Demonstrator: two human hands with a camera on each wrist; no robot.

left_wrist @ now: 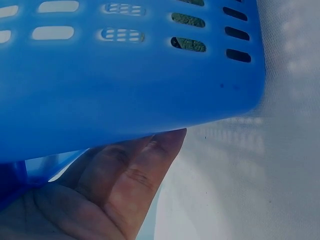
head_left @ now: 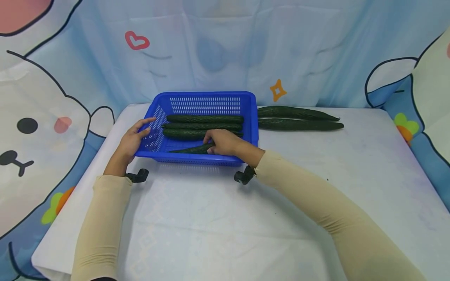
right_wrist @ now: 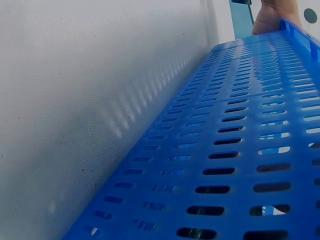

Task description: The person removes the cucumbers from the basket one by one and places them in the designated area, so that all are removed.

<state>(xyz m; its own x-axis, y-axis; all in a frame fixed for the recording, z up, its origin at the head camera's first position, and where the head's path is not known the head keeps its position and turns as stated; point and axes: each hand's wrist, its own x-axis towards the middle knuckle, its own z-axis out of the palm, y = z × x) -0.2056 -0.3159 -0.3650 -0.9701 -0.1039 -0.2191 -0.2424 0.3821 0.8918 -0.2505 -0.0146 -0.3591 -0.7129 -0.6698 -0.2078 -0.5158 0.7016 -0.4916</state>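
So, what's on that white table?

Blue basket, upper middle of the frame. Two cucumbers right of centre, three cucumbers inside, fourth cucumber along its lower edge.

Gripping anything?

Left hand grips the basket rim, right hand's fingers pinch that fourth one.

The basket was blue, the cucumbers dark green. The sleeves were beige, the table white. The curtain was pale blue, with a red heart and orange star.

The right hand hides the right end of the nearest cucumber.
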